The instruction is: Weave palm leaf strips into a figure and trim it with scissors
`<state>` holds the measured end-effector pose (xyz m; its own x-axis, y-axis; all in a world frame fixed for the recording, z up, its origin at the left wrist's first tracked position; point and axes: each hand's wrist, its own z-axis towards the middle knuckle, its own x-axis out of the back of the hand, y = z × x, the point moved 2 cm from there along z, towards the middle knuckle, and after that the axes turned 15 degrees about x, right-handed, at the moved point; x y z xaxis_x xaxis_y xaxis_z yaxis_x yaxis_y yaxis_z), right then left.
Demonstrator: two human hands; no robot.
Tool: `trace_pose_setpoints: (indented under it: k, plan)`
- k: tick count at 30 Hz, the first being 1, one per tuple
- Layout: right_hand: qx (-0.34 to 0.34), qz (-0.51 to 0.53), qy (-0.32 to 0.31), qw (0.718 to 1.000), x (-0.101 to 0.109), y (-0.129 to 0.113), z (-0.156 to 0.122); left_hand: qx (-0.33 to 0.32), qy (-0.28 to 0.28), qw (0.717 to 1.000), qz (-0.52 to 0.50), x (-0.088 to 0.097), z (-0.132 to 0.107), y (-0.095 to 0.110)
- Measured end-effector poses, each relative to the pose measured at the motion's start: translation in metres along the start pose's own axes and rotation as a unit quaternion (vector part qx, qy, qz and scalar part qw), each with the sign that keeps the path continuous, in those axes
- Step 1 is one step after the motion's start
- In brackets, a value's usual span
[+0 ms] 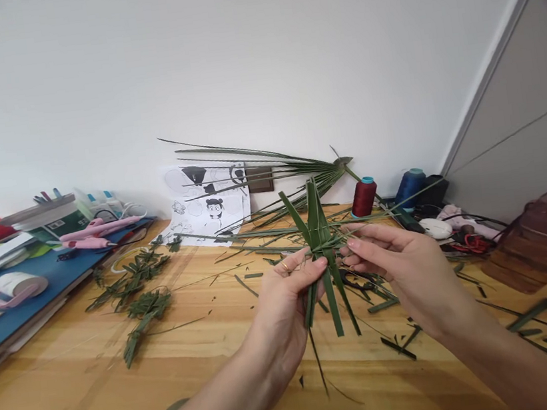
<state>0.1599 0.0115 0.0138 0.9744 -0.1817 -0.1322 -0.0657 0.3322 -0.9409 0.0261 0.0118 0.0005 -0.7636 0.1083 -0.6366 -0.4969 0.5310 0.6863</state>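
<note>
My left hand [286, 304] and my right hand [397, 269] meet above the wooden table [76, 392] and together hold a bundle of green palm-leaf strips [317, 226]. The strips fan upward above the fingers and hang down below them. My left thumb and fingers pinch the bundle at its middle. My right fingers close on the same spot from the right, where thin strands cross the bundle.
A large palm frond [269, 172] lies at the back by the wall. Woven leaf pieces [137, 283] lie left. Leaf scraps litter the table's right. Thread spools, red [364, 197] and blue [410, 188], stand behind. Blue folder with tools [22, 285] sits left; brown plastic container [544, 236] right.
</note>
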Motion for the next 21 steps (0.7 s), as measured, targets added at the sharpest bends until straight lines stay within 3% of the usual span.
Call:
trace_pose_setpoints:
  k: [8,16,21]
  plan:
    - [-0.086,-0.008,-0.085,0.993,0.0034,-0.0014,0.0053,-0.048,0.012,0.998,0.034,0.0033,0.0019,0.0045]
    - [-0.049,-0.006,-0.036,0.998,0.0083,-0.0041,0.0080,-0.063,0.052,0.994,0.077,0.0041,0.0018,0.0088]
    - [-0.059,-0.002,-0.071,0.996,0.0082,-0.0050,0.0085,-0.078,0.045,0.994,0.058,0.0058,0.0020,0.0096]
